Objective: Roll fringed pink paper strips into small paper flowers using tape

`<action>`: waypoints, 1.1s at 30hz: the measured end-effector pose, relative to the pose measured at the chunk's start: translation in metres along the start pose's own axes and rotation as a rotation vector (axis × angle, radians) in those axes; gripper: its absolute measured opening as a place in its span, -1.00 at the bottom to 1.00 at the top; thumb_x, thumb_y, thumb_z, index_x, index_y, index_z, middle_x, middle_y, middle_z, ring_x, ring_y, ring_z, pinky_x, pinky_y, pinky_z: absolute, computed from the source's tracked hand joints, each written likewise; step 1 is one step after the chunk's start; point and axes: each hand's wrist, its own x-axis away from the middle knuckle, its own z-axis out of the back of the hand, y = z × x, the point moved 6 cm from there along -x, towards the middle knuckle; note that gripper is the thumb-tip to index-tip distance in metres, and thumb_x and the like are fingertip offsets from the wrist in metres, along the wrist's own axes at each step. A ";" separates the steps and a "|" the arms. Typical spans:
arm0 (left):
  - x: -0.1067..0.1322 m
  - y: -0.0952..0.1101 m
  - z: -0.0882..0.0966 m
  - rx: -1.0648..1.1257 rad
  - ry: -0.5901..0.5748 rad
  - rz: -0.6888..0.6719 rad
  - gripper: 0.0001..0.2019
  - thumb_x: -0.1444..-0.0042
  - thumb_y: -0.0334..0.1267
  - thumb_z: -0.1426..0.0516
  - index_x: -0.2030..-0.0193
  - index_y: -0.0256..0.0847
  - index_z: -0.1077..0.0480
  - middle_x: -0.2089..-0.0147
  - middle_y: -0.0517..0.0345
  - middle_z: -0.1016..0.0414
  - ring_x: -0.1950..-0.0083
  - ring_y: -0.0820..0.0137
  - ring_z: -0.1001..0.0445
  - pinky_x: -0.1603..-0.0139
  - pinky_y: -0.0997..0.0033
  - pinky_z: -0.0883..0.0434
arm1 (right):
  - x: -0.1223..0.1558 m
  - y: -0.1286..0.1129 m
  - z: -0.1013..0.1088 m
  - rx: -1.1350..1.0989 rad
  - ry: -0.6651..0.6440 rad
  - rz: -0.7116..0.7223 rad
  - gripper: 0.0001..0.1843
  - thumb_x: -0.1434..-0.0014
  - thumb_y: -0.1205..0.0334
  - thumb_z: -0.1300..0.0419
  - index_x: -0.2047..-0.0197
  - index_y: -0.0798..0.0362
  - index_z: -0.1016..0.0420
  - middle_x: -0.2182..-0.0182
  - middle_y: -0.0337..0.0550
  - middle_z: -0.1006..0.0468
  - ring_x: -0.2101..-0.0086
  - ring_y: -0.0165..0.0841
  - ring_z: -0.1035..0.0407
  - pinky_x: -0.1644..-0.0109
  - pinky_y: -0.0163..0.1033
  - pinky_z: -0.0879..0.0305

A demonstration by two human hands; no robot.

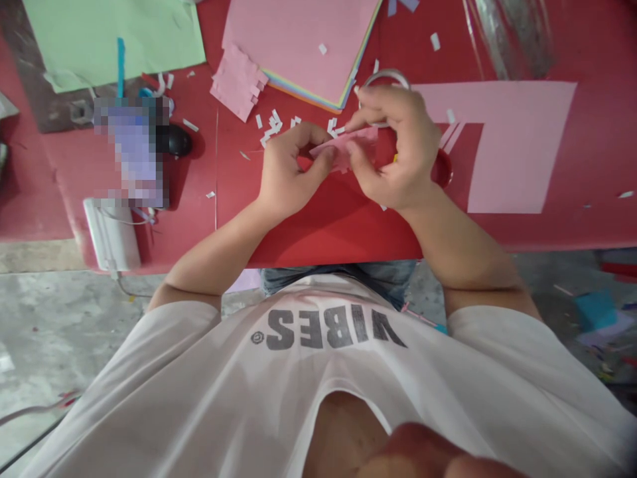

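Note:
A small folded piece of pink paper (367, 139) is held up over the red table between my two hands. My left hand (291, 169) pinches its left end between thumb and bent fingers. My right hand (409, 143) has its thumb against the paper's near side, with the index finger curved over the far edge. Just behind the hands, several small white strips (273, 123) lie scattered. A pink paper piece with notched edges (237, 83) lies beyond my left hand. A pale ring (388, 74), like a tape roll, is partly hidden behind my right hand.
A stack of coloured paper (298, 40) lies at the back, green paper (119, 40) at back left. A cut pink sheet (517, 159) is on the right. On the left are a black mouse (178, 141) and a white power bank (113, 236) with a cable.

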 end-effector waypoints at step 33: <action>-0.003 0.007 0.006 -0.089 -0.031 -0.119 -0.75 -0.27 0.02 -0.25 0.19 -0.12 -0.53 0.19 0.09 -0.59 0.17 0.37 -0.48 0.05 0.27 -0.46 | 0.009 -0.043 -0.006 0.228 0.051 0.174 -0.62 -0.29 -0.13 -0.15 -0.13 -0.29 -0.41 0.14 -0.19 -0.66 -0.06 -0.04 -0.50 -0.36 0.35 -0.22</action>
